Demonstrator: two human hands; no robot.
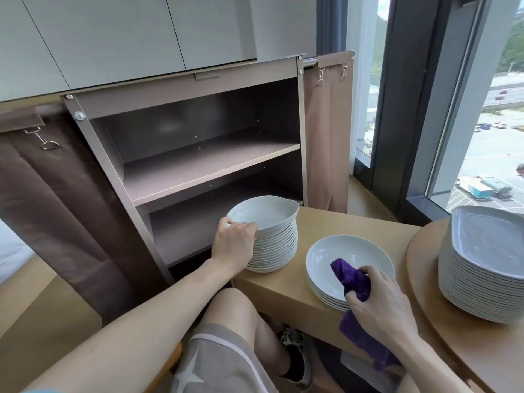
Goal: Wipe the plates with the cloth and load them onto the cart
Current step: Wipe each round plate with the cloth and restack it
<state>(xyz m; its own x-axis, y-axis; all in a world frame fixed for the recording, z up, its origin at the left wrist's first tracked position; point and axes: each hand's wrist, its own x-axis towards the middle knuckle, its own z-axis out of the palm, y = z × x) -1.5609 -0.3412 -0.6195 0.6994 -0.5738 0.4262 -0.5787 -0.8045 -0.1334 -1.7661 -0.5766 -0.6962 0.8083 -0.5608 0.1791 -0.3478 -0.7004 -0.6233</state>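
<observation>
Low light-wood table [320, 222] stands in front of a brown metal cart [204, 163] whose two shelves open toward the person. A brown fabric bag [326, 131] is clipped to the cart's right side, beside a tall window [482, 137]. Pale wall cabinets [113, 38] hang above the cart. A tall stack of white plates [279, 251] sits at the table's far left corner, next to the cart. Its top plate [263, 212] is tilted, and the left hand [234, 242] curls its fingers over that plate's near rim. A shorter stack [340, 253] sits mid-table. The right hand [380, 302] grasps a purple cloth [354, 280] over this stack's near edge; whether the cloth touches the plate cannot be told. At right, squarish plates [482, 268] are piled on a round wooden board [422, 268].
</observation>
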